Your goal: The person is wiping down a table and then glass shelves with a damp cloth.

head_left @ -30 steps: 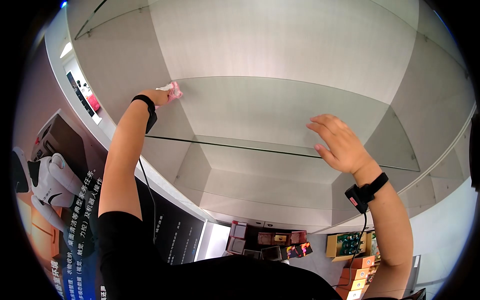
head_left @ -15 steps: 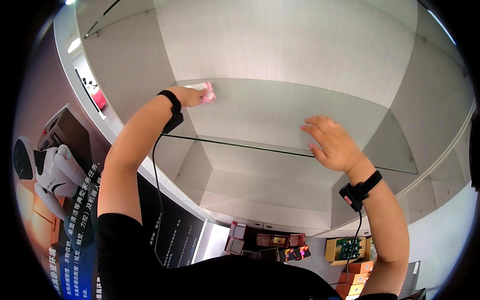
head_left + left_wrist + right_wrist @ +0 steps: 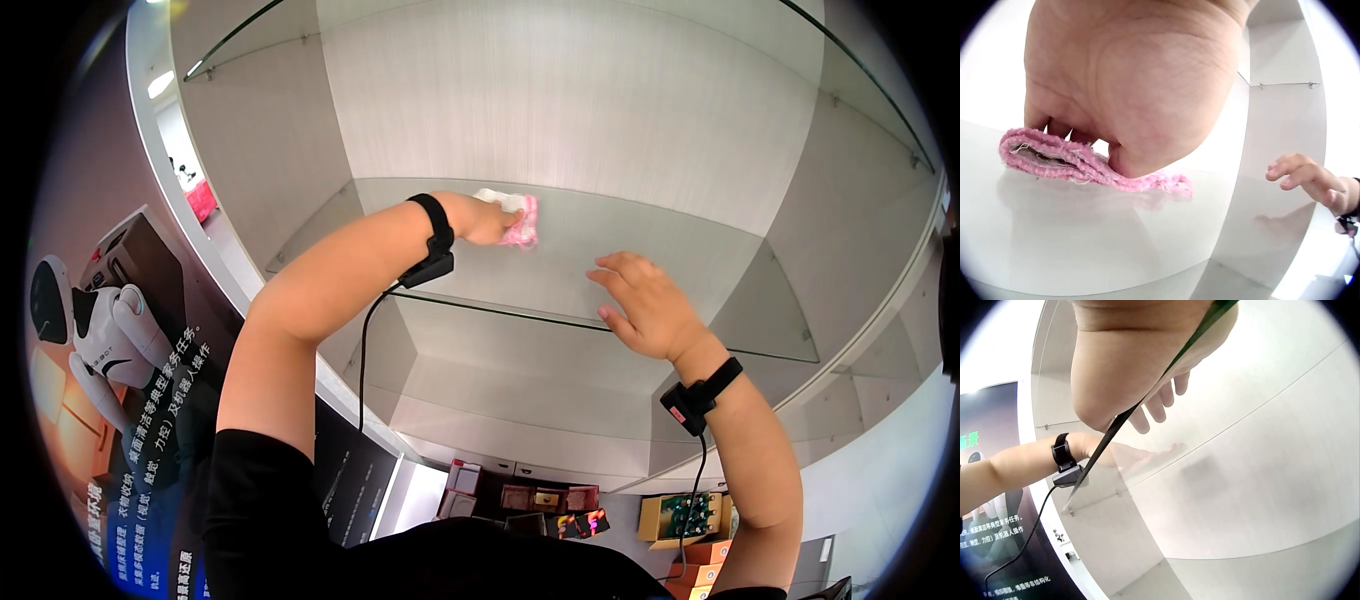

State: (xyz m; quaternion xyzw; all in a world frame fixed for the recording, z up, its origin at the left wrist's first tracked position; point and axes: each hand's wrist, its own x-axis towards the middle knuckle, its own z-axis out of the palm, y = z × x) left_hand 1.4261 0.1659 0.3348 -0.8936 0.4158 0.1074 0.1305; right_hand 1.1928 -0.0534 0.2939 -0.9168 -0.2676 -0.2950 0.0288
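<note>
A folded pink-and-white fluffy cloth (image 3: 525,222) lies against the glass shelf (image 3: 620,240), toward its back. My left hand (image 3: 478,218) grips this cloth from above. In the left wrist view the thumb and fingers come down onto the folded cloth (image 3: 1054,156), whose loose threads stick out at the fold. My right hand (image 3: 648,305) hovers over the front edge of the shelf with fingers spread and slightly bent, holding nothing. The right wrist view shows that hand (image 3: 1141,369) past the dark glass edge.
Another glass shelf edge (image 3: 850,50) crosses the upper right. Pale cabinet walls (image 3: 250,130) enclose both sides. Below are a box of bottles (image 3: 688,518), orange boxes (image 3: 700,565) and dark red boxes (image 3: 548,498). A printed poster (image 3: 110,400) stands at left.
My left hand has slid the cloth rightward along the glass shelf, from the left back corner to near the middle. The right hand has shifted slightly left and down in view, still spread.
</note>
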